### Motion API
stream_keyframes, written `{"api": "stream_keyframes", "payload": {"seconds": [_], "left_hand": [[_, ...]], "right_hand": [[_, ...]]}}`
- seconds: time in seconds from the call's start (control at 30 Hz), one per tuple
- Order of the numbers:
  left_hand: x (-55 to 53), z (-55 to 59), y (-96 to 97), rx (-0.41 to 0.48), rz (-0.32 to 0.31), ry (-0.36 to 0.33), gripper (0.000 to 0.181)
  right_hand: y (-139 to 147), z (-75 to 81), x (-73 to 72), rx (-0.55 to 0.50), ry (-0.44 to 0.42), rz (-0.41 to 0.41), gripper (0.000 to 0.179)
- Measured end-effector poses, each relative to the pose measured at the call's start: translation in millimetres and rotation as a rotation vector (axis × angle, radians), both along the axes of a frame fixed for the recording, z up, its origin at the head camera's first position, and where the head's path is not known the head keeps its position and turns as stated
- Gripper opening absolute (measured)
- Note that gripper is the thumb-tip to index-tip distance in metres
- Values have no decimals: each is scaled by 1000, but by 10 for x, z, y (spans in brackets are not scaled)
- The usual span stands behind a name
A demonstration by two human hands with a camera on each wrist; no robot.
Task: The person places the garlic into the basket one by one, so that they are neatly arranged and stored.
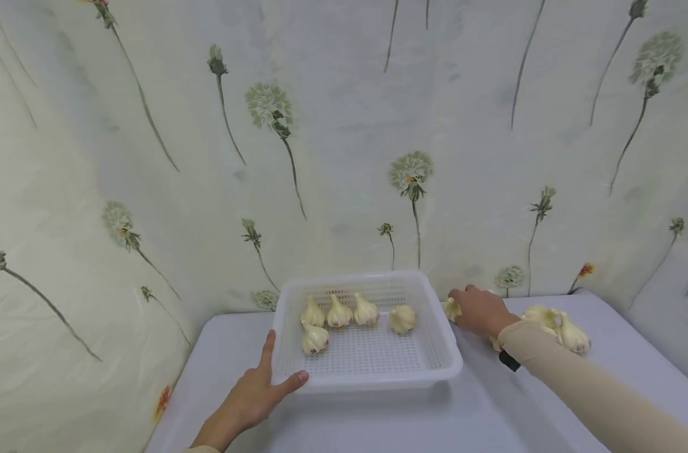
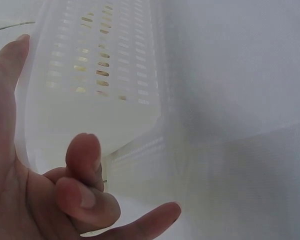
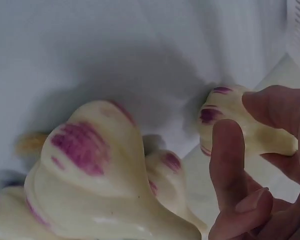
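Just right of the basket, my right hand (image 1: 482,310) pinches a garlic bulb (image 3: 229,117) between thumb and fingers; the hand partly covers that bulb in the head view. Several more garlic bulbs (image 1: 573,335) lie in a pile beneath and beside the right forearm. One large bulb (image 3: 97,165) with purple streaks fills the near part of the right wrist view. A white plastic basket (image 1: 372,381) holds several bulbs (image 1: 339,311). At its front left corner, my left hand (image 1: 253,391) touches the rim with thumb and index finger spread; its other fingers hang loosely bent beside the basket wall (image 2: 65,115).
The basket stands on a table with a pale cloth (image 1: 355,425). Behind it hangs a curtain with a dandelion print (image 1: 344,157), close to the table's back edge. A small dark device (image 1: 509,360) sits at the right wrist.
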State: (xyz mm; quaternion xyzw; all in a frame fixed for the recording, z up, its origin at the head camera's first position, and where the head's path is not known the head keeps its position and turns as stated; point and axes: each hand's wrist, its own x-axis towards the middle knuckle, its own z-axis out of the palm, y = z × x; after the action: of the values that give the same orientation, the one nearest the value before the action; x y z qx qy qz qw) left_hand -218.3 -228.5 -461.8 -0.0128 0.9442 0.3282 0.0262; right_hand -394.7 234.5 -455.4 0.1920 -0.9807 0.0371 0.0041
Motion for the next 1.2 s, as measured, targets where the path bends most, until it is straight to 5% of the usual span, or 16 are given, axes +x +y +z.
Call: {"api": "stream_keyframes", "payload": {"seconds": [0.4,0.7,1.2], "left_hand": [[-11,-14,1,-11,4,-5,118],[-15,-10,6,-8,6,-5,118],[1,7,23,-4,7,-5,117]], "right_hand": [[52,-129,-86,-96,-20,-92,53],[35,-237,-149,-98,31,-41,58],[15,-212,-131,-67,-32,-83,66]]}}
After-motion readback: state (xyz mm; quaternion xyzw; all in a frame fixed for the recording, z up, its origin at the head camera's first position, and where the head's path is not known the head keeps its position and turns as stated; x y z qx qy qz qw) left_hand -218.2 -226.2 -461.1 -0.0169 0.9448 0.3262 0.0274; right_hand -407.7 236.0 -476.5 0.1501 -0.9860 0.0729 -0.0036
